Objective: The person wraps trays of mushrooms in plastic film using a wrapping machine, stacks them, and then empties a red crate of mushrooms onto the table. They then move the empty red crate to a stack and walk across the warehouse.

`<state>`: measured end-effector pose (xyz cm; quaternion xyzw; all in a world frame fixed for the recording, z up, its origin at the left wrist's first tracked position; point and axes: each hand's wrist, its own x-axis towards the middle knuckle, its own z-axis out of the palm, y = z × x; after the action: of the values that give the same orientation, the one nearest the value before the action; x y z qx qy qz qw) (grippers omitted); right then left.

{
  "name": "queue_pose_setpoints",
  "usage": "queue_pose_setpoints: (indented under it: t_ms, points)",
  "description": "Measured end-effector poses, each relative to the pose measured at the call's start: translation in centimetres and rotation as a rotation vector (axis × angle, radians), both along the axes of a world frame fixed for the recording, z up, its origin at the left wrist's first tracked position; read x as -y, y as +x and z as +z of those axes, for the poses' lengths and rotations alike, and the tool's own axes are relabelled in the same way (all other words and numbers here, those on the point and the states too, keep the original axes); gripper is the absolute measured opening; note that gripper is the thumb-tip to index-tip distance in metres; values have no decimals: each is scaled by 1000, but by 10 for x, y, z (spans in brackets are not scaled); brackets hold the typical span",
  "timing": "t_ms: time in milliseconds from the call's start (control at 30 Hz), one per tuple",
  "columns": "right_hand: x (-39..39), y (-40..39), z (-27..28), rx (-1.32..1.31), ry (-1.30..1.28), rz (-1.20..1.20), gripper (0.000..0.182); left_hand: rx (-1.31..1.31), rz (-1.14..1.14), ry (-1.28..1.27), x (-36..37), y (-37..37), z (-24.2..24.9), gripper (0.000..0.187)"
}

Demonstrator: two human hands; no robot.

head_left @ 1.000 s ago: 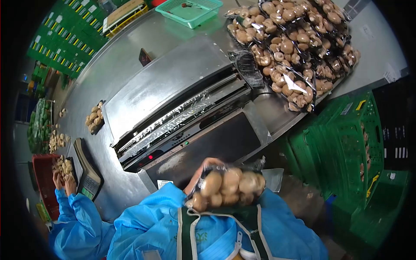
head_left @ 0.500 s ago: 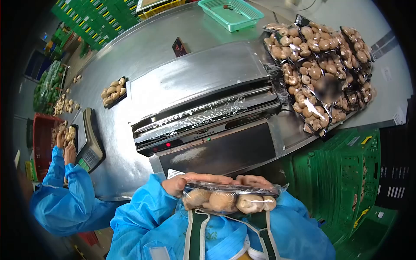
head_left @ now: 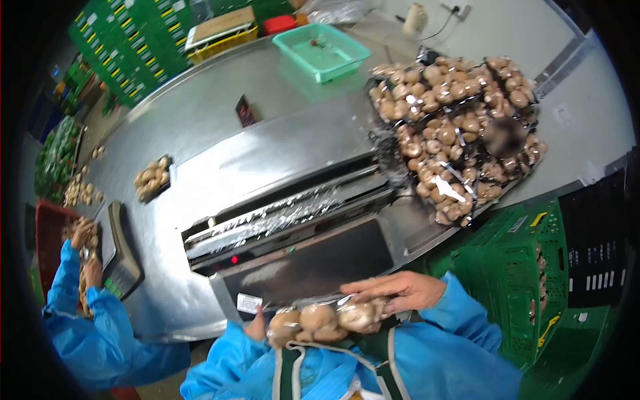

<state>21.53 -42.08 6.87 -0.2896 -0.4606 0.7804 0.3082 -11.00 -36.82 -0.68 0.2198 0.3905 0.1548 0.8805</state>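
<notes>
my left hand grasps the left end of the mushroom pack, in front of my apron; my right hand lies fingers outstretched along its right side — whether that grip closes, i cannot tell. beyond, the sealer sits on the tabletop — a heap to its right.

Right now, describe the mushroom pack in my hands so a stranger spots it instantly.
On the steel table, find the film wrapping machine with the red light. In front of its dark plate, the mushroom pack sits between your left hand and right hand. Only this one is there, unlike the mushroom packs heaped right of the machine and the lone mushroom tray left.
</notes>
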Motion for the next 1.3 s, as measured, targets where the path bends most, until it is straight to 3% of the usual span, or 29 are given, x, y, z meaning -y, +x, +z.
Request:
queue_pose_setpoints:
  t_ms: [133, 167, 233, 267, 333, 400, 433, 467, 533, 600, 667, 700, 733, 767, 833, 867, 933, 1000, 1033, 1067, 1133, 1167, 1300]
  points:
    - [52, -37, -71, -692, -164, -479, 57, -240, -46, 114, 0, -1, 7, 107]
    - [53, -45, -78, -709, -218, -591, 56, -230, -57, 141, -5, 9, 14, 107]
    - [51, -47, -83, -598, -353, -843, 53, 335, -33, 143, -20, 67, 51, 86]
    - [46, -42, -82, -520, -444, -954, 46, 311, 119, 76, -21, 82, 44, 78]
    - [37, -21, -85, -480, -519, -1143, 40, 419, 0, 230, -42, 108, 36, 65]
    - [25, 11, -77, -569, -509, -1322, 36, 328, -29, 319, -48, 136, 53, 63]
    - [32, 46, -116, -577, -339, -1331, 34, 406, -4, 436, -52, 151, 53, 63]
    - [12, 58, -76, -509, -265, -1451, 30, 479, 24, 558, -57, 162, 53, 63]
    - [-1, 110, -85, -417, 0, -1625, 28, 317, -72, 657, -61, 162, 65, 60]
    - [-35, 132, -64, -349, -11, -1765, 35, 350, -164, 693, -63, 150, 64, 51]
    - [-66, 162, -86, -357, 2, -1724, 37, 304, -226, 651, -62, 130, 70, 43]
    - [-76, 184, -107, -468, -89, -1496, 35, 273, -220, 626, -63, 118, 75, 40]
    - [-88, 202, -134, -41, -45, -1570, 37, 248, -180, 650, -67, 104, 76, 37]
    - [-104, 204, -137, 151, -270, -1750, 39, 201, -99, 696, -75, 85, 78, 36]
    - [-108, 283, -214, 760, -15, -1767, 39, 8, 127, 771, -96, 38, 80, 33]
    - [-113, 271, -189, 1009, 109, -1823, 39, -164, 229, 962, -112, 12, 86, 30]
    - [-117, 281, -183, 1340, 408, -1755, 36, -267, 578, 901, -140, -46, 80, 28]
    - [-148, 219, -133, 899, 442, -1807, 37, -396, 772, 893, -177, -114, 51, 32]
    - [-165, 184, -106, 895, 567, -1706, 31, -406, 858, 747, -200, -147, 35, 33]
    - [-184, 167, -88, 698, 551, -1468, 29, -487, 921, 703, -225, -180, 11, 34]
    - [-226, 73, -27, 636, 475, -1253, 28, -585, 1009, 571, -273, -229, -25, 37]
    - [-250, 41, -16, 473, 451, -1154, 30, -655, 1023, 578, -300, -250, -46, 38]
    - [-354, -88, 22, 363, 295, -675, 33, -777, 1009, 660, -405, -299, -113, 44]
